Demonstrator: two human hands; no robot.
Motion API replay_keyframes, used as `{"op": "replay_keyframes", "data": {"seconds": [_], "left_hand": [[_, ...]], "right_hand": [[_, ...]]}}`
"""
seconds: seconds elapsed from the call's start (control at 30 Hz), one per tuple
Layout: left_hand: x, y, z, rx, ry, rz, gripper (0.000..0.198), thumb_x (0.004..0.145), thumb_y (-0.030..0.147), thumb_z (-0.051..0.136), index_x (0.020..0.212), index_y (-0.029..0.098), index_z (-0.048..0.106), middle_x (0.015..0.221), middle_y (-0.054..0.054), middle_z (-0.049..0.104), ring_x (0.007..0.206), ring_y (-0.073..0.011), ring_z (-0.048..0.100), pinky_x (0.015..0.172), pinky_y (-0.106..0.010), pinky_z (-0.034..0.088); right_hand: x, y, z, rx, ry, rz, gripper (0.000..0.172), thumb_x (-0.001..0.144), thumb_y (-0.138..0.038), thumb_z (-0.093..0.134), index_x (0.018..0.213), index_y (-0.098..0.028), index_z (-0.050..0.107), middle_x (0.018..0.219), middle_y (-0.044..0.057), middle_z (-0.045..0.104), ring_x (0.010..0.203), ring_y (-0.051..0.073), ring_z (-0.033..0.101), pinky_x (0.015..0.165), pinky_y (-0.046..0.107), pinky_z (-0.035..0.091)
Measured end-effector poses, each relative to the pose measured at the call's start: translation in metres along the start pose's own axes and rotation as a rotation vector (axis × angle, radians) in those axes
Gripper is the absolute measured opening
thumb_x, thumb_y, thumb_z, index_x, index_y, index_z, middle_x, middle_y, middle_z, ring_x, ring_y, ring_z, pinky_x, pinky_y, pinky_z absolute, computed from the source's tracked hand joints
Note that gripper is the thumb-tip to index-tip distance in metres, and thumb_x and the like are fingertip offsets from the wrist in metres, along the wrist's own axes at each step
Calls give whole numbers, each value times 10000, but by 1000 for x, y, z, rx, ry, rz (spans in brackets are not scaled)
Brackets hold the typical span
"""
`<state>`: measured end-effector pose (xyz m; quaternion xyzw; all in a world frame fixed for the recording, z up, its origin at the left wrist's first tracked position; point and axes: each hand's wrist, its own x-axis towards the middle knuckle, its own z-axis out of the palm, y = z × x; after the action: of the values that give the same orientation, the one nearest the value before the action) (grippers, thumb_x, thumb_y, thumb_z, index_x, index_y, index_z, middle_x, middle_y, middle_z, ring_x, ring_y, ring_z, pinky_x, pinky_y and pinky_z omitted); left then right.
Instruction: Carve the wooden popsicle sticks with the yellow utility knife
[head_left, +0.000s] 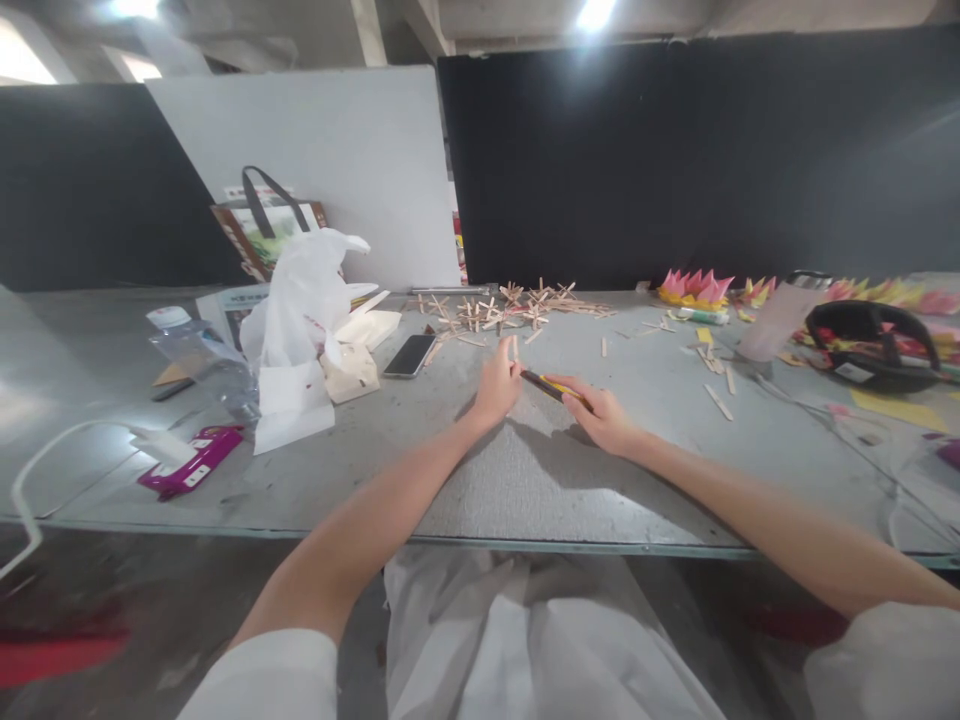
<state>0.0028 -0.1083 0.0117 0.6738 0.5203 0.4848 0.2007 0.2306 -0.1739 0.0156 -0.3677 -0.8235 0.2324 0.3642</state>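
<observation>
My left hand [498, 386] is closed on a small wooden craft stick [515, 347], its top end poking up past the fingers. My right hand [606, 424] grips a yellow and black utility knife [546, 385], whose front end points left and reaches close to the left fingers. Whether the blade touches the stick is too small to tell. Just beyond both hands lies a pile of wooden sticks [487, 315], several joined in crossed shapes. More loose sticks [718, 402] are scattered to the right on the grey table [480, 490].
Left of my hands are a phone [410, 355], a white plastic bag [289, 310], a clear bottle [206, 355] and a purple power strip [191, 465]. To the right stand pink paper flowers [696, 288], a tumbler [780, 318] and a black ring-shaped object [874, 345]. Dark panels [675, 160] rise behind.
</observation>
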Motion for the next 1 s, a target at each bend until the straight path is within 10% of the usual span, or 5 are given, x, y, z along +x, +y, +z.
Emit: {"op": "replay_keyframes", "data": {"seconds": [0.23, 1.0], "left_hand": [[12, -11, -8, -169, -8, -179, 557, 926, 104, 601, 1464, 185, 480, 788, -5, 771, 664, -149, 704, 626, -237, 496], [-9, 16, 1, -200, -157, -27, 478, 951, 171, 666, 1398, 192, 500, 851, -31, 808, 732, -189, 766, 769, -319, 581]], "right_hand": [[-2, -3, 1, -54, 9, -5, 548, 1116, -438, 379, 1583, -213, 555, 781, 27, 709, 528, 159, 532, 572, 271, 420], [4, 8, -1, -89, 51, 24, 536, 1109, -394, 391, 1579, -201, 563, 825, 35, 753, 510, 151, 550, 571, 263, 416]]}}
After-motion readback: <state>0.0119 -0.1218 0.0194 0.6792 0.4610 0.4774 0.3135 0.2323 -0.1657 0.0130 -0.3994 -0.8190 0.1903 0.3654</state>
